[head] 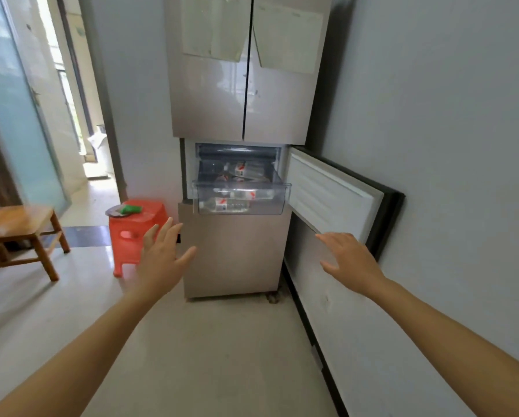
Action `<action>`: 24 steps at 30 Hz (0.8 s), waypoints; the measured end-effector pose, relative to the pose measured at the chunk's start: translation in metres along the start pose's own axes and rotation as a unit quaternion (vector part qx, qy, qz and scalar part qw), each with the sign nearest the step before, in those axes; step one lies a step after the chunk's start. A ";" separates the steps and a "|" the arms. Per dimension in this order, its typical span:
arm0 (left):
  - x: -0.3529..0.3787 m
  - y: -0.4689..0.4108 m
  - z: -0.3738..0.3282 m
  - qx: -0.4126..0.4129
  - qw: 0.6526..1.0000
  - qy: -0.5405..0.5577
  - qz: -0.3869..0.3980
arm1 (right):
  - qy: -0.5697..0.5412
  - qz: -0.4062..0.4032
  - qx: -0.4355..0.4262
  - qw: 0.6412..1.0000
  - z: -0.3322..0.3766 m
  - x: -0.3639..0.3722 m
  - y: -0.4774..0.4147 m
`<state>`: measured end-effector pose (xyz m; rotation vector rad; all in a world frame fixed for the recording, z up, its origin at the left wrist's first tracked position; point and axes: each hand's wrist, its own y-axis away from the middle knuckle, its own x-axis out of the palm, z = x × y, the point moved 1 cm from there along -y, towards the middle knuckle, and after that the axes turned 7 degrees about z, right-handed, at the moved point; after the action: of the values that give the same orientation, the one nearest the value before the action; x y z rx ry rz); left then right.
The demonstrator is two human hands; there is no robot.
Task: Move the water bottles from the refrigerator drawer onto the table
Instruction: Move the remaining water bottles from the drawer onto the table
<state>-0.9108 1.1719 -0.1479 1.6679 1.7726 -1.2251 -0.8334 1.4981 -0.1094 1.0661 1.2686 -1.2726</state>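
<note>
the water bottles (pixel 231 203) lie on their sides in the clear refrigerator drawer (pixel 284 191). the drawer is pulled out at mid-height of the refrigerator (pixel 237 260), whose lower door (pixel 333 197) is swung open toward three o'clock. several bottles are piled together, their red-and-white labels showing through the front wall; the exact count is hard to tell.

both hands are empty and hang below the drawer, touching nothing. the left hand (pixel 161 260) is at about seven o'clock of it, fingers straight and spread. the right hand (pixel 351 260) is at about five o'clock, palm down, fingers straight.

if full, each bottle should be moderately heavy. the thin plastic walls would give under a squeeze, and the surface is probably cold and a little slick. lying round on round, they may roll when one is lifted. i would take the topmost first, wrapping round the middle at the label or the stiffer shoulder, not the cap.

a small wooden tabletop (pixel 14 219) stands at nine o'clock, past a red stool (pixel 137 233). it may be the destination.
</note>
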 end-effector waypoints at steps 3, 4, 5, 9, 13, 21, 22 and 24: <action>0.025 -0.049 -0.014 0.014 1.000 0.000 0.016 | -0.014 -0.017 0.016 1.000 -0.030 -0.003 -0.037; 0.034 -0.064 -0.020 0.021 0.999 0.000 0.025 | -0.009 -0.011 0.020 1.000 -0.040 -0.001 -0.045; 0.045 -0.076 -0.026 0.025 0.999 -0.002 0.036 | -0.002 -0.003 0.024 1.000 -0.051 0.003 -0.052; 0.089 -0.121 -0.054 0.041 0.997 -0.006 0.072 | -0.016 0.019 0.040 0.999 -0.095 0.025 -0.079; 0.131 -0.160 -0.079 0.044 0.994 -0.029 0.099 | -0.031 0.015 0.027 0.999 -0.138 0.032 -0.122; 0.170 -0.242 -0.117 0.006 0.999 0.001 0.032 | -0.098 0.023 -0.040 0.994 -0.182 0.044 -0.248; 0.173 -0.246 -0.116 -0.003 1.000 0.001 0.024 | -0.101 0.032 -0.055 0.993 -0.181 0.049 -0.262; 0.174 -0.247 -0.109 -0.027 1.000 -0.001 0.012 | -0.117 0.044 -0.081 0.989 -0.176 0.060 -0.286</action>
<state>-1.1497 1.3869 -0.1505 1.6512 1.7641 -1.1588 -1.1343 1.6532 -0.1479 0.8231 1.1137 -1.1682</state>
